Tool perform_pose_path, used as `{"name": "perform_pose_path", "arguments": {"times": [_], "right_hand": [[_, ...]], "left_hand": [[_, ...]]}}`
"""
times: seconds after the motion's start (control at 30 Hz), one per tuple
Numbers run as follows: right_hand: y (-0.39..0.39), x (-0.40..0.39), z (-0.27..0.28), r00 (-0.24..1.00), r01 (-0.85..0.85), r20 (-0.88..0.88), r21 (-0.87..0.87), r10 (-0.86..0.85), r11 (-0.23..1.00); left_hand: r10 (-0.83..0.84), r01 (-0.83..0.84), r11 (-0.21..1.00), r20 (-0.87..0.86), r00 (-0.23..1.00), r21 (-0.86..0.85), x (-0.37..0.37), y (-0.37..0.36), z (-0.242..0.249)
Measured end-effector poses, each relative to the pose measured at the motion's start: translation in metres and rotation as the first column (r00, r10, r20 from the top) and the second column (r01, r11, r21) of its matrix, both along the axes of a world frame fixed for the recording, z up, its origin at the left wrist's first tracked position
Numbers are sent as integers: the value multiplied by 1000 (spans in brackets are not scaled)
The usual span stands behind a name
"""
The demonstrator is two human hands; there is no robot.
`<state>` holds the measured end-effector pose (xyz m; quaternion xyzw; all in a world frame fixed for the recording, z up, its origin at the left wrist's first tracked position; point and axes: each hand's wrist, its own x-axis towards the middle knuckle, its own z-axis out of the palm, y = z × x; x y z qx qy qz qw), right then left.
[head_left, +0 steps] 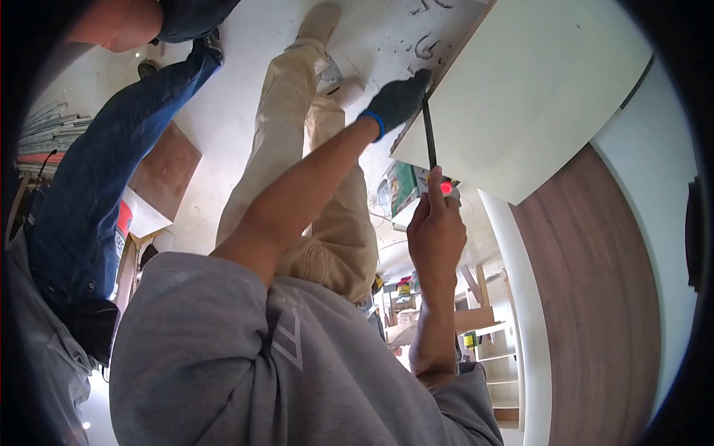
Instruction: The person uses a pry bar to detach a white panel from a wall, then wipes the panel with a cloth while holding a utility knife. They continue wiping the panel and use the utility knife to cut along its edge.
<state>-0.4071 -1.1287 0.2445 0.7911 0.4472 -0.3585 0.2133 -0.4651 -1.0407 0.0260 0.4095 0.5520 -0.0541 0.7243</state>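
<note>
My left hand (398, 102) wears a dark glove with a blue cuff. Its fingers close around the far end of a long, narrow dark file (430, 134), right at the edge of a large white panel (543, 89). At the other end of the file, my bare right hand (439, 230) grips it, with a finger stretched along it. The file lies across the panel's edge; whether it touches is hard to see. Beside my right hand shows a round red spot (446, 188) on something pale that I cannot make out.
Dark shavings (425, 48) litter the floor near the panel's edge. A green box (401, 186) stands behind my hands. Another person's jeans leg (111, 156) is close on the left, near a brown board (167, 171). Shelves (500, 368) and a wood-grain surface (595, 297) lie to the right.
</note>
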Motion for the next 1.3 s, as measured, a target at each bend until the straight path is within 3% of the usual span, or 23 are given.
{"name": "perform_pose_path", "arguments": {"times": [0.03, 0.1, 0.23, 0.27, 0.3, 0.33, 0.4, 0.47, 0.53, 0.57, 0.6, 0.67, 0.7, 0.77, 0.83, 0.9, 0.93, 1.0, 1.1, 1.13, 1.2, 1.23, 1.3], "right_hand": [[-6, 3, -9, 1000, -27, 9, 15, 27, 1000], [-10, -3, -33, 1000, -23, 5, -74, 23, 997], [-9, -4, -50, 998, -68, 6, -86, 69, 994], [-8, -1, -37, 999, -46, 15, -55, 46, 997], [-1, 1, -23, 999, -32, 6, -73, 32, 997], [4, 2, -6, 1000, -14, -1, -108, 14, 994], [-4, 2, -6, 1000, -24, 3, -118, 24, 993], [-22, -4, -43, 999, -49, -5, -127, 48, 991], [-32, -7, -57, 999, -31, -42, -173, 24, 984], [-36, -7, -61, 998, -11, -59, -177, 0, 984], [-34, -3, -68, 997, 15, -76, -167, -28, 986], [-37, 3, -60, 980, 142, -132, -63, -149, 988], [-45, 5, -49, 964, 211, -162, -16, -211, 977], [-62, 7, -42, 944, 266, -245, 174, -220, 948], [-66, 8, -29, 931, 305, -290, 281, -223, 910], [-71, 9, -15, 917, 350, -313, 328, -249, 877], [-67, 10, 0, 890, 405, -331, 261, -313, 876], [-72, 13, 12, 869, 458, -361, 324, -339, 828], [-87, 14, 27, 878, 469, -328, 447, -348, 762], [-95, 17, 28, 895, 440, -275, 424, -351, 792], [-106, 21, 27, 920, 390, -181, 382, -347, 838], [-104, 24, 31, 919, 394, -138, 323, -369, 861], [-95, 29, 36, 911, 405, -67, 314, -406, 858]], "left_hand": [[-45, 39, 990, 35, 998, 139, 4, -3, -7], [55, -75, 979, -112, 992, -188, 8, -4, -11], [-21, 19, 980, -5, 1000, -198, 4, -5, -14], [-51, 51, 998, 17, 999, -37, 5, -8, -8], [-31, 33, 998, 47, 998, -55, 6, -17, -13], [-10, -24, 966, 129, 992, 257, 12, -50, -37], [-32, -29, 918, 148, 988, 396, 15, -66, -52], [-106, 103, 993, 32, 994, 60, 7, -36, -27], [38, -46, 995, -90, 995, -90, -4, -52, -51], [-23, -38, 949, -187, 982, -314, -13, -57, -70], [126, -158, 957, -141, 982, -243, -22, -91, -97], [399, -416, 826, -127, 908, -380, -35, -104, -107], [496, -516, 644, -205, 844, -565, -40, -106, -86], [439, -448, 621, -189, 879, -643, -54, -111, -73], [382, -400, 724, -157, 911, -561, -53, -98, -49], [434, -461, 727, -180, 883, -508, -44, -67, -29], [441, -455, 771, -142, 886, -446, -42, -58, -37], [457, -462, 819, -100, 884, -340, -28, -21, -43], [379, -364, 925, 168, 910, -114, -17, 35, 2], [353, -330, 933, 189, 916, -144, -18, 52, 9], [127, -134, 991, 198, 972, 22, -33, 81, 33], [33, -38, 998, 92, 995, 55, -38, 101, 69], [68, -71, 993, 33, 997, 90, -52, 124, 112]]}}
